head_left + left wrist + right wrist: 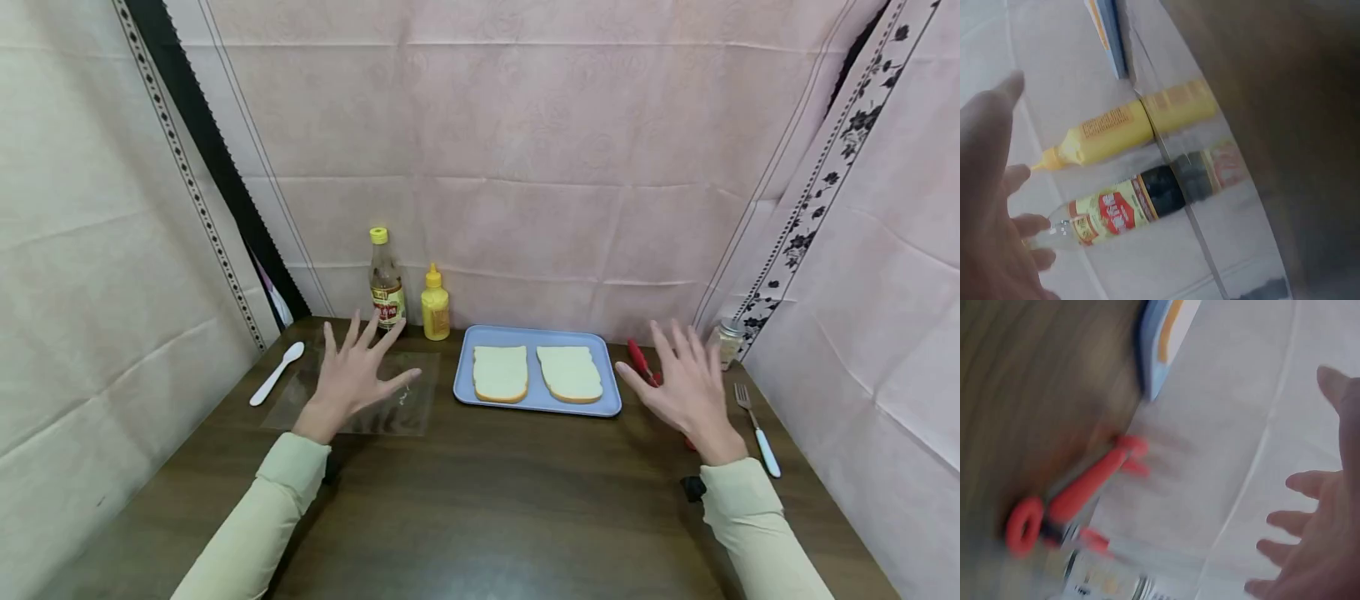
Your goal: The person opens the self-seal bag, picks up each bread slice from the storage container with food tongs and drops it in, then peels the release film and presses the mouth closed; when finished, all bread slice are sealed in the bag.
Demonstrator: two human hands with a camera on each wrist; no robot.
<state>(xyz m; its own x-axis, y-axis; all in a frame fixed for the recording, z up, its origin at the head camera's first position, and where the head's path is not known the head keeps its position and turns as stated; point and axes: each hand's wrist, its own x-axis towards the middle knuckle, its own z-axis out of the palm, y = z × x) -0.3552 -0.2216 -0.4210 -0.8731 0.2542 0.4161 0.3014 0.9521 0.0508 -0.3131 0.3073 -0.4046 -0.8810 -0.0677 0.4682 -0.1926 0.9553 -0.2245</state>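
Both hands hover over the bench (480,500), fingers spread, holding nothing. The left hand (352,379) is above a clear plastic sheet (408,408); the right hand (686,392) is above red tongs (640,360), whose long axis runs away from the person. A blue tray (536,404) with two bread slices (500,372) lies between them.

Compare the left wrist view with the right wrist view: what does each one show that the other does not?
Only the left wrist view shows the yellow squeeze bottle, the dark sauce bottle and the left hand, fingers spread, holding nothing. Only the right wrist view shows a blurred red tool, a small jar and the right hand, also open. Both show the brown table, the pale cloth backdrop and an edge of the blue tray.
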